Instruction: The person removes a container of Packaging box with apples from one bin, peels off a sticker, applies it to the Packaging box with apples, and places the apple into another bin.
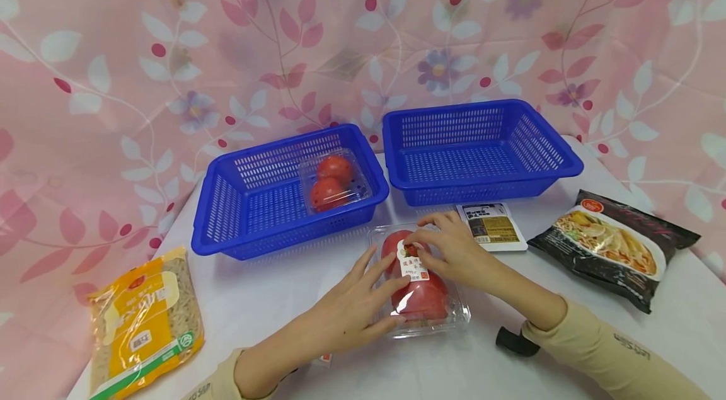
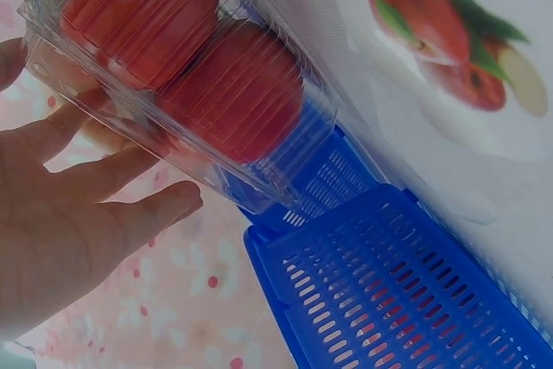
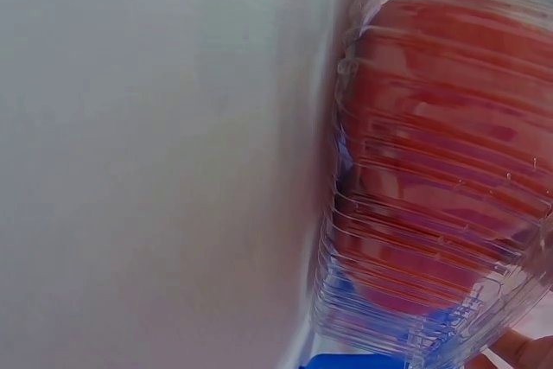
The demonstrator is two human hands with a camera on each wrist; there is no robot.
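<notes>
Resting in front of the left blue basket (image 1: 295, 232), near its right corner, the clear box of red fruit (image 1: 422, 302) is lying on the white tabletop (image 1: 244, 305). You're touching it with your left hand (image 1: 343, 312) and right hand (image 1: 450, 249), fingers apart on both. Right of that basket, a second basket (image 1: 482, 189) and a black noodle bag (image 1: 612, 239) are sitting.
</notes>
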